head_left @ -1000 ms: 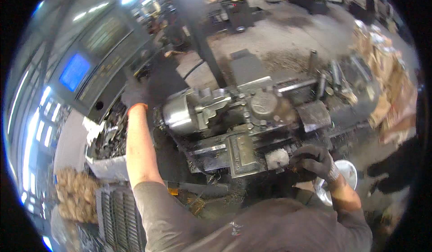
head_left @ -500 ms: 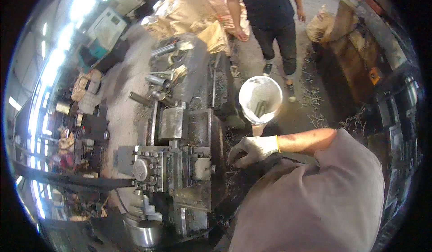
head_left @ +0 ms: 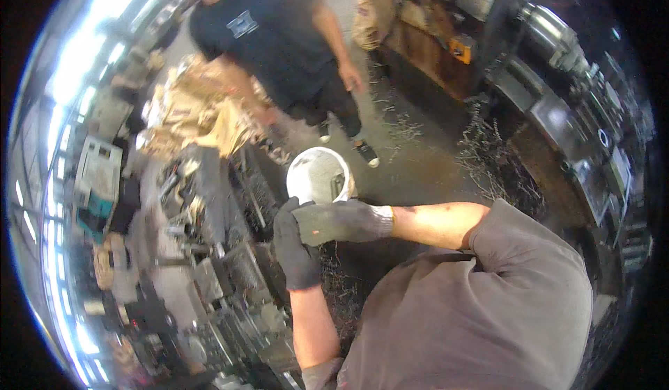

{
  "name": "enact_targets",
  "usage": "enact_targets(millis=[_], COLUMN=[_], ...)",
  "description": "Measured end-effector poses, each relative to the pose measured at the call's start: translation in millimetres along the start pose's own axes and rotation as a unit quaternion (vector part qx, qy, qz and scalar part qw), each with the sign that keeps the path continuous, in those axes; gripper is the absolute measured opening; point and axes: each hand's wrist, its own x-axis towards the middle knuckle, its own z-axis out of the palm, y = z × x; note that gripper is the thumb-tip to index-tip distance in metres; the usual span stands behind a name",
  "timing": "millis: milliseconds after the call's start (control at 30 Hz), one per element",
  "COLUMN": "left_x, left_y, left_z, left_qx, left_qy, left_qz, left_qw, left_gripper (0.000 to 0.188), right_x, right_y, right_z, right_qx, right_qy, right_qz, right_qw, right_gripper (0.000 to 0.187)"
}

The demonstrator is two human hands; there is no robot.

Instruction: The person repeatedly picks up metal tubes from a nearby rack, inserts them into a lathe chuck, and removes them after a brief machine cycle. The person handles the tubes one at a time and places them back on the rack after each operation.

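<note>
Both my hands wear dark grey knit work gloves and meet at the near side of a white bucket (head_left: 306, 174). My left hand (head_left: 293, 251) reaches up from below, its fingers closed against the right hand. My right hand (head_left: 345, 223) comes in from the right, its fingers closed and lapping over the left one. What lies between the hands, if anything, is hidden. Inside the bucket, a few short grey metal pieces (head_left: 338, 184) rest against the right side. I cannot tell whether either glove touches the rim.
A lathe (head_left: 230, 327) with chip-covered parts stands at lower left. Another person (head_left: 279, 49) in dark clothes stands beyond the bucket. Tan sacks (head_left: 202, 104) are heaped at far left. Curly metal shavings (head_left: 488, 146) litter the floor at right, beside another machine (head_left: 557, 104).
My view has swung to the right. My left hand has come into view and joined the right one by the bucket. The other person now appears further left and nearer.
</note>
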Motion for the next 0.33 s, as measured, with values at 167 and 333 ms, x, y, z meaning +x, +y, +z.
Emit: enact_targets(millis=[167,333], left_x=[76.4,110.6], left_y=[-70.7,-109.9], left_z=[113.3,200.4], left_qx=[-0.181,-0.190], left_qy=[0.028,-0.102], left_qz=[-0.264,-0.331], left_qw=[0.947,0.919], left_gripper=[0.048,0.043], right_x=[-47.5,-91.2], right_y=[-20.1,-94.2], right_z=[-100.6,-136.1], right_qx=[-0.016,0.133], right_qy=[0.105,0.317], right_qz=[0.131,0.144], right_qw=[0.986,0.928], right_gripper=[0.048,0.055])
